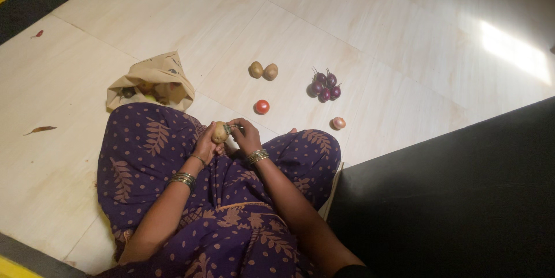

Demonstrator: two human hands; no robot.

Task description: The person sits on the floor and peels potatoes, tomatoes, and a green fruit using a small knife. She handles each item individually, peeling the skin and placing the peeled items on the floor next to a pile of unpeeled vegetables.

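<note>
She sits cross-legged on the floor (347, 41), left hand (207, 149) wrapped around a potato (219, 132) above her lap. Her right hand (245, 134) touches its far side, fingers curled; whether they grip something I cannot tell. Just beyond the hands lie a tomato (262, 107), two potatoes (263, 71), small aubergines (325, 85); a paper bag (151, 82) sits beyond the left hand.

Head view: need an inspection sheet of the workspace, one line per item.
Surface: pale tiled floor, sunlit patch at right.
Job's things: potato held in the lap; two potatoes, small aubergines, tomato, onion on the floor.
Clutter: open cloth bag beside the knee; dry leaf.
Hands: left hand grips the potato; right hand touches its end.
Cables: nothing seen.
Surroundings: dark furniture at right; someone's foot at top edge.
</note>
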